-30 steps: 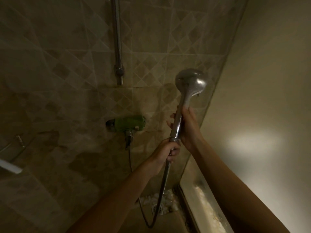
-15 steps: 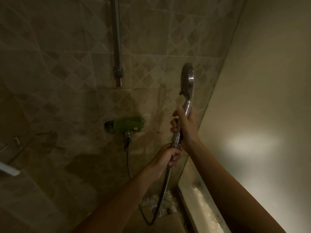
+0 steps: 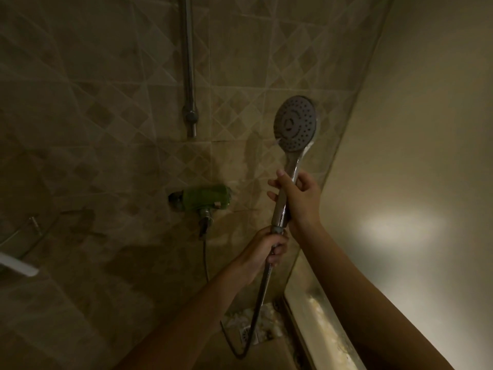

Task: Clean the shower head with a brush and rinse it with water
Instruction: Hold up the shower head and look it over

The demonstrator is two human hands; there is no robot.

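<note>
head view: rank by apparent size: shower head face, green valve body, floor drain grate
1. Shower head face, though it is nearer the camera.
2. Green valve body, somewhat smaller on screen.
3. Floor drain grate, clearly smallest, partly behind the hose.

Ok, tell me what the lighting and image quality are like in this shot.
Head view: dim and yellowish overall; one soft bright patch glows on the right wall; the tiled wall is murky with dark blotches; the shower head face is legible, its handle catching small glints; wide-angle bending curves the tile lines; both hands are reasonably sharp.
</note>
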